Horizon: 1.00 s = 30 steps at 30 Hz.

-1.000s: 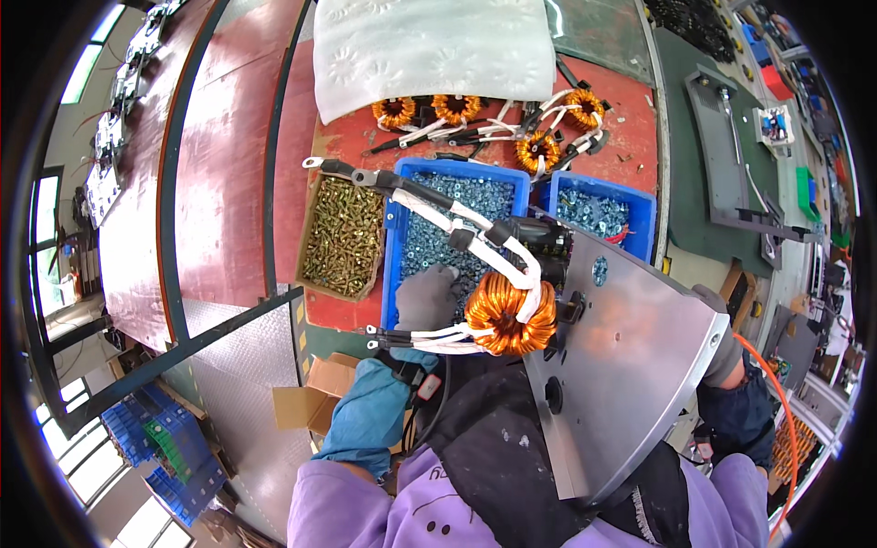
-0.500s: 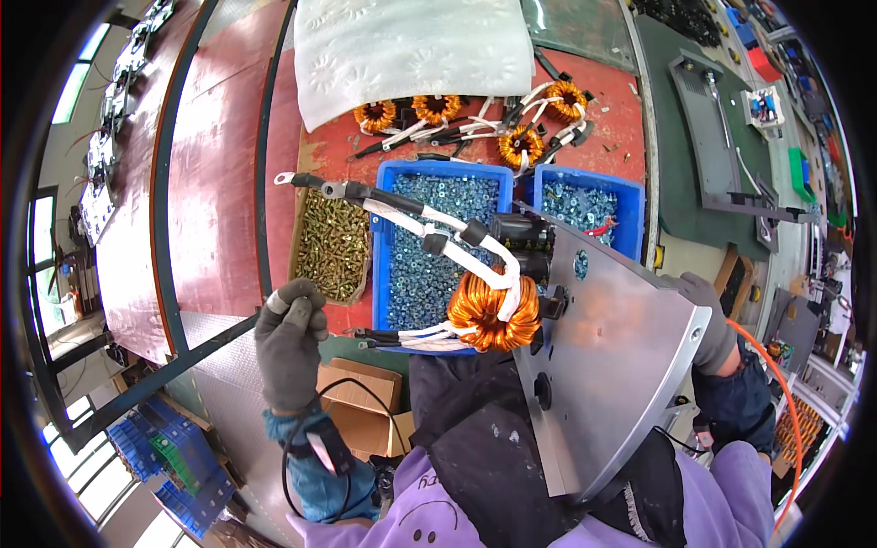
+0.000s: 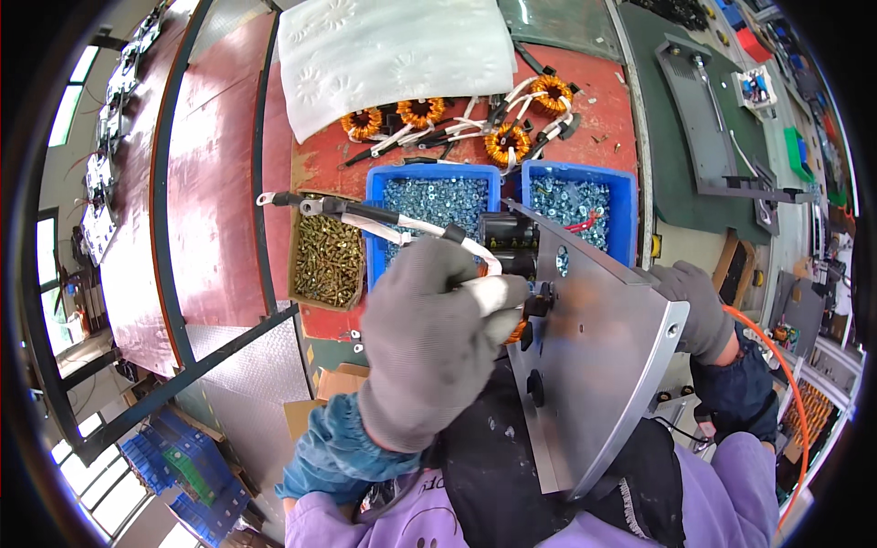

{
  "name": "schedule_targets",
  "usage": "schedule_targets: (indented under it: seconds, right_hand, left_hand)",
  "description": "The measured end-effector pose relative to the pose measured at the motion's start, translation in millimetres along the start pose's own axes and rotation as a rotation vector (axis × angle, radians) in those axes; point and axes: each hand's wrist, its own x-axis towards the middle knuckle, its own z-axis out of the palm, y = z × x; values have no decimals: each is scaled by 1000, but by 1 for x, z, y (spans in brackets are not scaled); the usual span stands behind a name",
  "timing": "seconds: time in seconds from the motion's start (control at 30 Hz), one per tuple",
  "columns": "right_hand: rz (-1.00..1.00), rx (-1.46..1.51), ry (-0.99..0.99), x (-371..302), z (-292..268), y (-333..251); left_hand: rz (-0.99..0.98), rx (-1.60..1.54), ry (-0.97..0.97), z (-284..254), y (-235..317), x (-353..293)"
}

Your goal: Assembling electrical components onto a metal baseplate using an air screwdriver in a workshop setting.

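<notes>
A grey metal panel (image 3: 603, 356) stands tilted over my lap. My right hand (image 3: 696, 310), in a grey glove, is closed on its far right edge. My left hand (image 3: 429, 342), also gloved, covers most of an orange copper-wire coil (image 3: 518, 332) on the panel's left face. Its fingers are bent and pressed together beside a small black fitting (image 3: 539, 305); whatever they hold is hidden. White sleeved cables (image 3: 473, 247) with black sleeves and ring lugs reach left from the coil. Black cylinders (image 3: 508, 231) stick out of the panel above it.
Behind my hands are two blue bins (image 3: 373, 196) (image 3: 630, 219) of small silvery hardware and a cardboard box (image 3: 294, 260) of brass-coloured screws. Further coils (image 3: 507, 143) lie by a white foam sheet (image 3: 393, 64). An orange hose (image 3: 791, 393) hangs at right; dark rails (image 3: 163, 192) run at left.
My left hand has moved right, from beside the screw box onto the coil, fingers still pinched. The right hand keeps its hold on the panel, and the view has shifted slightly.
</notes>
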Motion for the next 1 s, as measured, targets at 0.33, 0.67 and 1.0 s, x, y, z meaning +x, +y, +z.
schedule_targets:
  seconds: [0.33, 0.67, 1.0]
  right_hand:
    - [25, 9, 43, 1, 4, -3]
    - [16, 18, 30, 0, 4, -3]
    - [17, 17, 55, -2, 5, -2]
  left_hand:
    - [97, 547, -88, 30, 15, 10]
    - [84, 541, -190, 31, 12, 13]
    - [68, 583, -264, 30, 18, 16]
